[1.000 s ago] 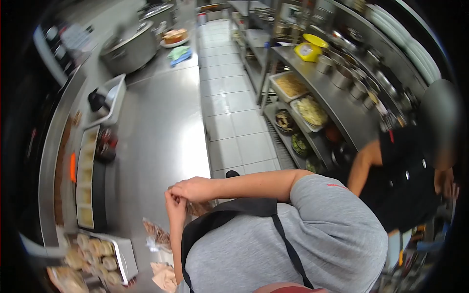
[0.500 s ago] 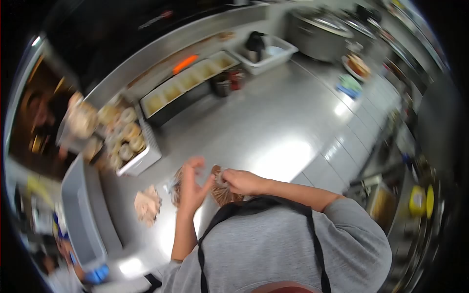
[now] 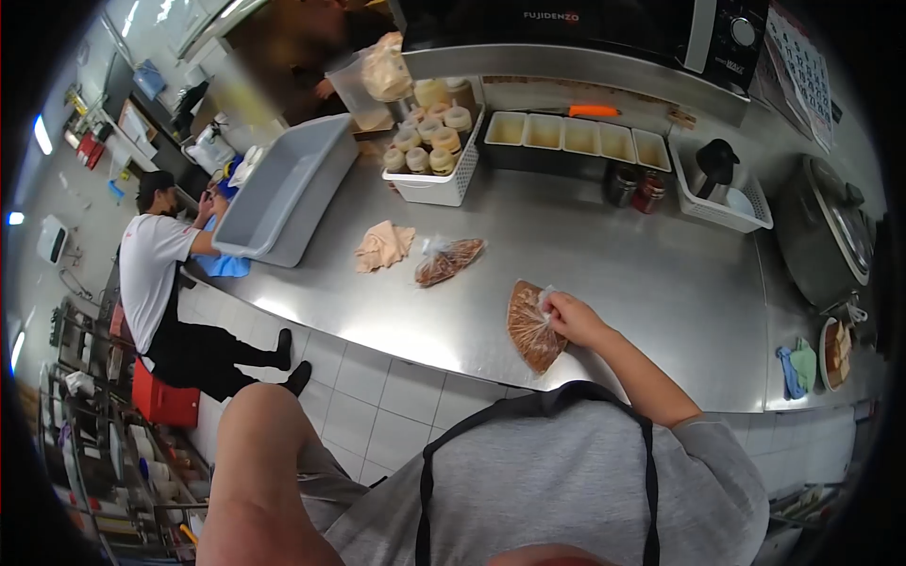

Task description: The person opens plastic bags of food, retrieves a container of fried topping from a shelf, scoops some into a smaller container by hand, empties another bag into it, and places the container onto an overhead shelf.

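Observation:
My right hand (image 3: 574,319) is closed on the gathered neck of a clear plastic bag of brown food (image 3: 534,330). That bag rests on the steel counter near its front edge, its filled part fanned out to the left of my fingers. A second plastic bag of brown food (image 3: 451,262) lies on the counter farther left. Beside it is a crumpled beige cloth (image 3: 384,246). My left arm is raised close to the camera, its bent part large at the lower left, and my left hand is out of view.
A grey tub (image 3: 288,193) stands at the counter's left end, near a co-worker (image 3: 156,274). Along the back are a white basket of bottles (image 3: 439,191), a row of containers (image 3: 578,135), jars (image 3: 649,191) and another white basket (image 3: 731,215). A large pot (image 3: 816,241) stands right.
My view has swung left, bringing the co-worker fully into sight. My left hand has left the bags and gone out of view. My right hand still holds its bag.

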The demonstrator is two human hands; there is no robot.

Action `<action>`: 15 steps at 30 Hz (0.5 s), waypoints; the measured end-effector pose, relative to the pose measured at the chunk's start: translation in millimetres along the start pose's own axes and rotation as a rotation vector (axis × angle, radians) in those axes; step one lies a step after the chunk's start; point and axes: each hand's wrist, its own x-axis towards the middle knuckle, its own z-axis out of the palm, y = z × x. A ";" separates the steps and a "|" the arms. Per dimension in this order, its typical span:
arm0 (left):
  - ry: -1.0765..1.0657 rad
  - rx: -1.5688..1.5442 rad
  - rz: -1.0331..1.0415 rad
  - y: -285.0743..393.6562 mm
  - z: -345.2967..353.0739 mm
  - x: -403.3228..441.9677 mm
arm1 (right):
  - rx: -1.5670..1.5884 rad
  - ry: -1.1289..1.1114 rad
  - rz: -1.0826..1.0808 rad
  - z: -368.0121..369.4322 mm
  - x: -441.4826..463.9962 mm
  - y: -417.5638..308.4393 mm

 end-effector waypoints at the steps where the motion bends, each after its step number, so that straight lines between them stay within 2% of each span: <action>1: -0.006 0.000 0.013 -0.9 -5.7 9.2 | 0.011 0.012 0.004 0.6 -1.0 -0.1; 3: -0.266 0.057 0.027 2.2 -22.2 29.6 | -0.001 0.019 -0.019 0.6 -1.0 1.4; 8: -0.307 0.019 0.082 10.8 -38.0 56.3 | 0.017 -0.011 0.028 1.6 0.9 1.4; 11: -0.309 -0.016 0.066 9.3 -39.8 59.0 | -0.003 0.053 -0.069 6.6 0.3 11.6; 15: -0.302 -0.067 0.037 6.0 -40.1 60.7 | 0.028 0.092 -0.071 8.8 -4.1 12.7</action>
